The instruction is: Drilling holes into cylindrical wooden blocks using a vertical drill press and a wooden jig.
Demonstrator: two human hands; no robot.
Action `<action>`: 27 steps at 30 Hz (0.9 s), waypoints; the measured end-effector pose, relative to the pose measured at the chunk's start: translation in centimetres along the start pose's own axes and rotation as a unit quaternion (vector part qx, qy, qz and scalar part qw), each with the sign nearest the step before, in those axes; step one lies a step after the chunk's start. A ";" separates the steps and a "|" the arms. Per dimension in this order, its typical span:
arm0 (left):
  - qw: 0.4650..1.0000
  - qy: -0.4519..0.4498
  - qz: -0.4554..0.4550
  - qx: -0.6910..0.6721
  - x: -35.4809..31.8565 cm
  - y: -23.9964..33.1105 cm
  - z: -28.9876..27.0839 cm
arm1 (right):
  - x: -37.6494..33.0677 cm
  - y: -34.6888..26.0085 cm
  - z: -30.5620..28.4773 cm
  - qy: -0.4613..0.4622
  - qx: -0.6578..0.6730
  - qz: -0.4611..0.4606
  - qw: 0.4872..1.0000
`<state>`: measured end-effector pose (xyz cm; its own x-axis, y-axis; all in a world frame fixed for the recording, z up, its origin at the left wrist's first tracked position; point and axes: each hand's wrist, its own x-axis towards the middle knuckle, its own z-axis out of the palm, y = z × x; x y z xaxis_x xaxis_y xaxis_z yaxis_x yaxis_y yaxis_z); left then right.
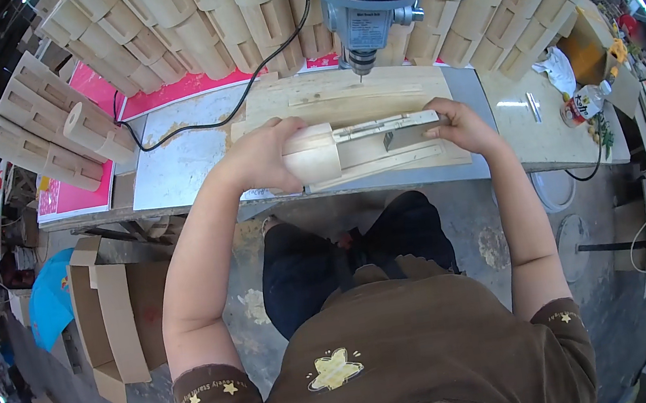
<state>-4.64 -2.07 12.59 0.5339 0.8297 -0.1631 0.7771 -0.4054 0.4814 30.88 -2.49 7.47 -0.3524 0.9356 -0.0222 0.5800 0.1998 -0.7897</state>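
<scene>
My left hand [268, 156] is wrapped round a pale wooden cylinder [312, 154], thumb on the near side. At the cylinder's right end is a narrow wooden frame [386, 124] with a small grey plate [404, 138] in it; whether it is joined to the cylinder I cannot tell. My right hand [464, 126] pinches the frame's right end. Both pieces are over wooden boards [370, 97] on the bench. Just beyond them stands a drill press [368, 20], its thin bit [361, 78] pointing down above the boards.
Stacked wooden cylinders with slots [178, 29] line the back, more at the left [46, 140]. A black cable [237, 107] crosses the white bench top. A plastic bottle [586, 103] and white cloth [557, 71] are at the right. An open cardboard box [120, 322] stands below left.
</scene>
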 end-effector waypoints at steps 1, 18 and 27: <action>1.000 -0.027 -0.005 0.010 0.1 0.3 -0.2 | -0.1 0.1 0.1 -0.001 0.012 0.009 1.000; 0.815 0.363 0.016 -0.453 1.4 1.1 12.7 | -1.1 -1.0 2.4 0.085 -0.055 -0.043 0.994; 0.907 0.413 0.020 -0.086 2.3 0.9 12.3 | 0.5 1.0 3.8 0.287 -0.140 0.019 0.947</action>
<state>1.36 -5.21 2.04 0.0738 0.8488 0.5235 0.6617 -0.4344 0.6111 28.51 -2.98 4.35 0.0837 0.9319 0.3529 0.7849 0.1566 -0.5996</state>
